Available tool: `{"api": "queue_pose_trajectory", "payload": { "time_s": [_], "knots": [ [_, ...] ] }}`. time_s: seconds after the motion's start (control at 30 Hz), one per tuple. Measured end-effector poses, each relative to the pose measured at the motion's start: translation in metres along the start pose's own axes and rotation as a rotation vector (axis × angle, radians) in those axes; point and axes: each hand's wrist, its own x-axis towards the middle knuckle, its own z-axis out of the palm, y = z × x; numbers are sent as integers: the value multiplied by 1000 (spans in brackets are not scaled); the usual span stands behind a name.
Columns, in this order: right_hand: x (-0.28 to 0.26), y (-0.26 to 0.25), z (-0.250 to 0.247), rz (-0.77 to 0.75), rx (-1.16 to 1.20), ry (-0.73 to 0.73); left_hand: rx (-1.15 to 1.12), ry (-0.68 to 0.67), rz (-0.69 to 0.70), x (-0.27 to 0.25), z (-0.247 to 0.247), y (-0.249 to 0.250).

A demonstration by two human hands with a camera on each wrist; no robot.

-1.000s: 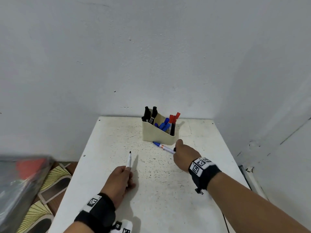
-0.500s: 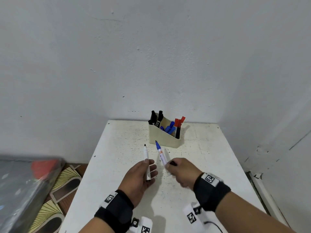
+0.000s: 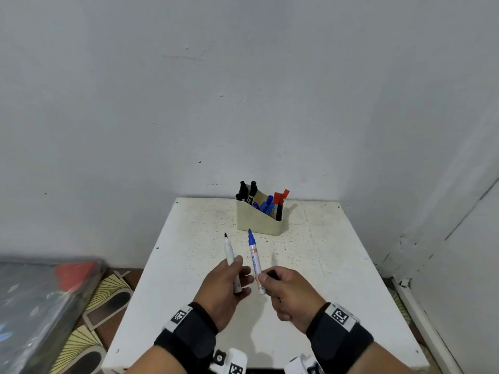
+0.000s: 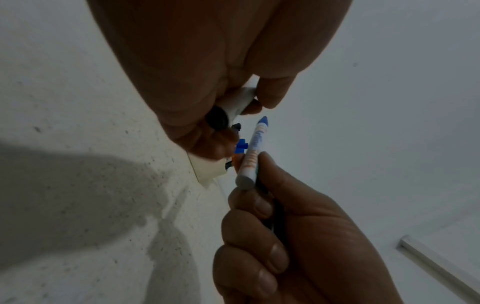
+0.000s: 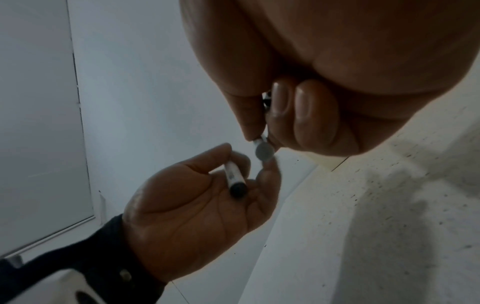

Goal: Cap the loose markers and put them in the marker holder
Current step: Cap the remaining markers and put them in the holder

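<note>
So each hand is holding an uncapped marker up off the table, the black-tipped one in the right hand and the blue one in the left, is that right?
Not quite: the hands are swapped. In the head view the left hand holds the black-tipped marker and the right hand holds the blue marker. Both are uncapped and off the table.

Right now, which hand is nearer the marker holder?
Roughly equal; the left hand looks marginally nearer. It grips the black marker below-left of the marker holder; the right hand grips the blue marker just below it.
</note>
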Motion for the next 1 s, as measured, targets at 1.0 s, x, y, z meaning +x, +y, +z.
{"api": "queue_pose_trajectory", "payload": {
  "time_s": [1.0],
  "knots": [
    [-38,-59,-31,-363,419,146,164,-201,208,-53,-16,25]
  ]
}}
